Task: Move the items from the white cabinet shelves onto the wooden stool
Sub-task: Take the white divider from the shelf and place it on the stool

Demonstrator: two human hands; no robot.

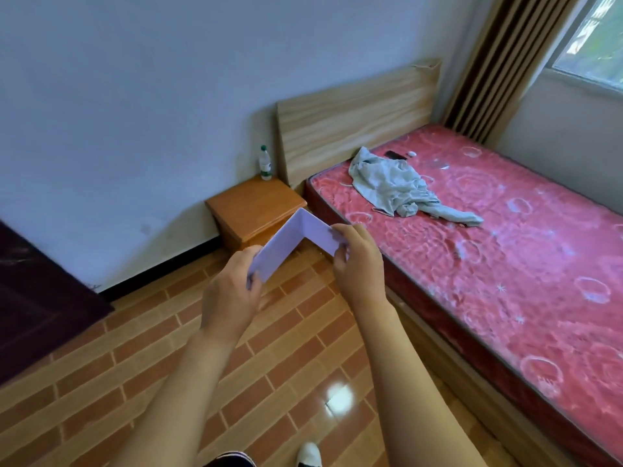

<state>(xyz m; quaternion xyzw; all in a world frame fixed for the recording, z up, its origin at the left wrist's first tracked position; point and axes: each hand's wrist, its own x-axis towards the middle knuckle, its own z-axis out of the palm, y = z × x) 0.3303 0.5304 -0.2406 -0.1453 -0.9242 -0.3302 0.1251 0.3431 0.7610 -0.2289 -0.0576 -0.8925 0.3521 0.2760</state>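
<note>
Brick-patterned floor tiles (141, 358) are stretching under you, with a pale wall behind and a bed with a red patterned mattress (505, 264) running along your right. You are holding a lilac box (296, 241) out in front of you, raised above the floor, its near corner pointing up and away from you. Your left hand (232, 298) is gripping the box's lower left end, fingers curled round its edge and thumb lying on the face. Your right hand (357, 261) is pinching the right end, fingers wrapped over the top and thumb tucked beneath. Both hands are clamped on the same box, well apart from each other at its two ends. Just beyond the box, the wooden stool (256, 210) is standing against the wall beside the bed's headboard (354, 119), and a clear bottle with a green cap (265, 163) is standing at its back corner. A crumpled grey garment (397, 187) is lying on the mattress.
</note>
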